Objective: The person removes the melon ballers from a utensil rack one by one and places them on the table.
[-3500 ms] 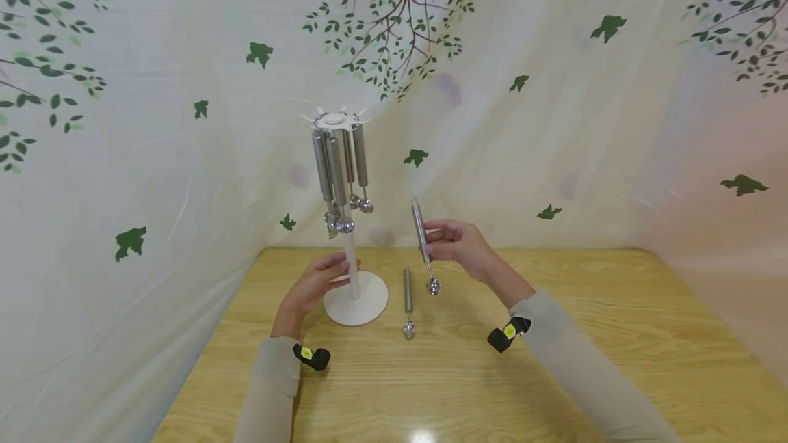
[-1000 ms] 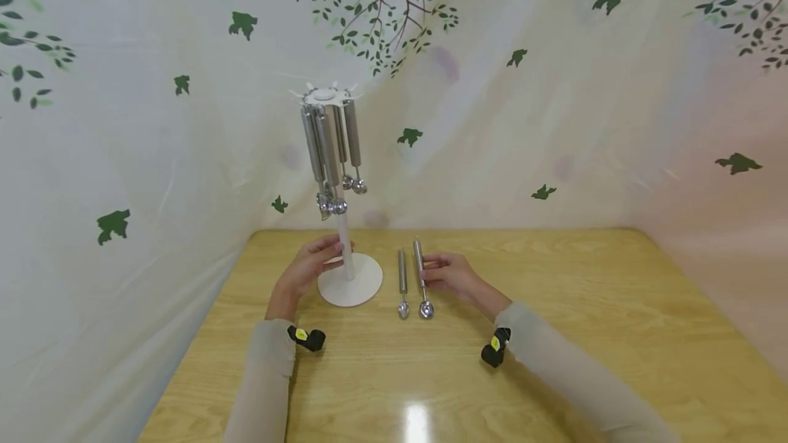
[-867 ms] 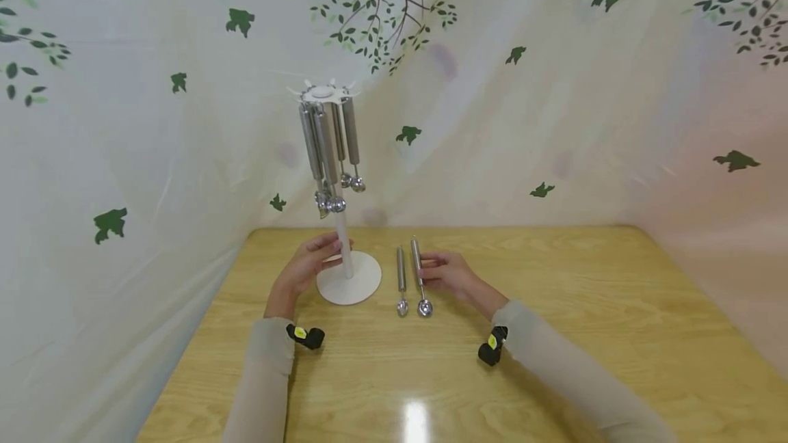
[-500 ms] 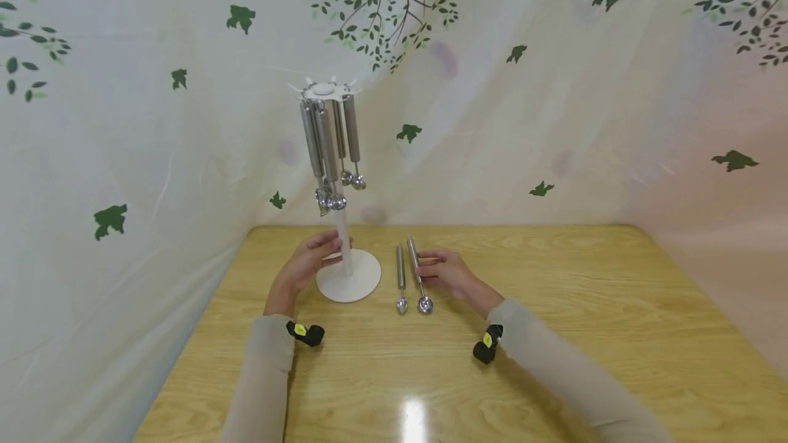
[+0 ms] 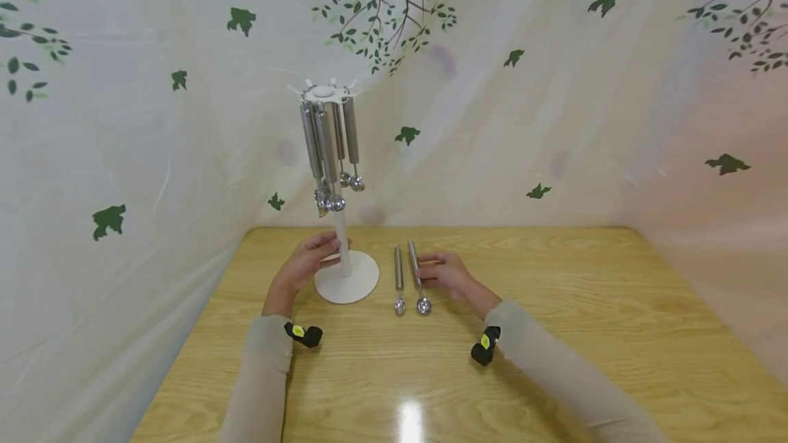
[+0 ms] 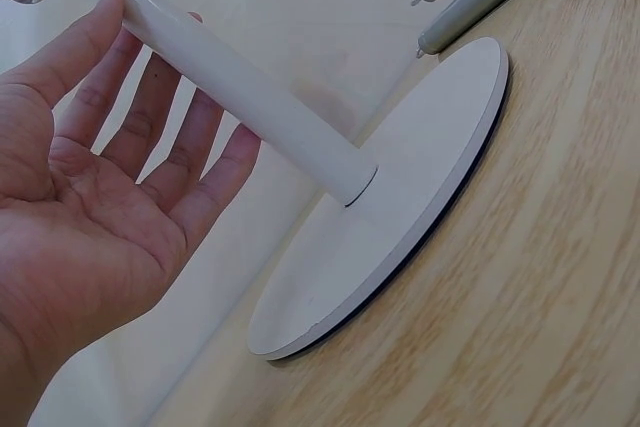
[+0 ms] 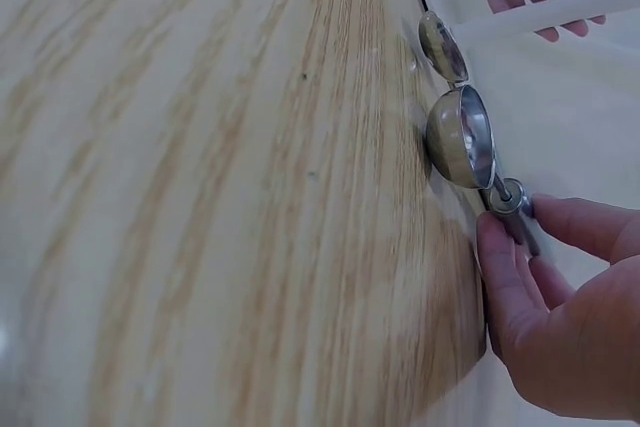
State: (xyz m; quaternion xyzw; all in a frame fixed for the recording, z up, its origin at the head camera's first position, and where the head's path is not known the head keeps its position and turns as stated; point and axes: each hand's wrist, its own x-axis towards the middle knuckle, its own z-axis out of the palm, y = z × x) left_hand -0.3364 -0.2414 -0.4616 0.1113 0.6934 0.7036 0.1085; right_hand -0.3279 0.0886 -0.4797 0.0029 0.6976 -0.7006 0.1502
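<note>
A white stand has an upright pole (image 5: 345,266) on a round base (image 5: 364,286). My left hand (image 5: 304,266) holds the pole low down, thumb (image 6: 85,42) on one side and fingers behind it. My right hand (image 5: 452,275) pinches the handle of a steel melon baller (image 5: 413,255), whose round cup (image 7: 462,137) is down at the tabletop. Just left of it lies a second steel scoop (image 5: 399,271) with a narrower, oval bowl (image 7: 440,47). The two handles run roughly side by side, their bowls toward me.
Several steel scoops (image 5: 323,142) hang by their handles from the hooked white top (image 5: 324,92) of the stand. Wooden tabletop (image 5: 554,306) spreads to the right and in front. A pale curtain (image 5: 480,122) printed with leaves hangs behind the table's back edge.
Compared with 3.5 s ago, my right hand has brought the melon baller down to the table beside the other scoop. Lately it has shifted the handle slightly left. My left hand stays on the pole.
</note>
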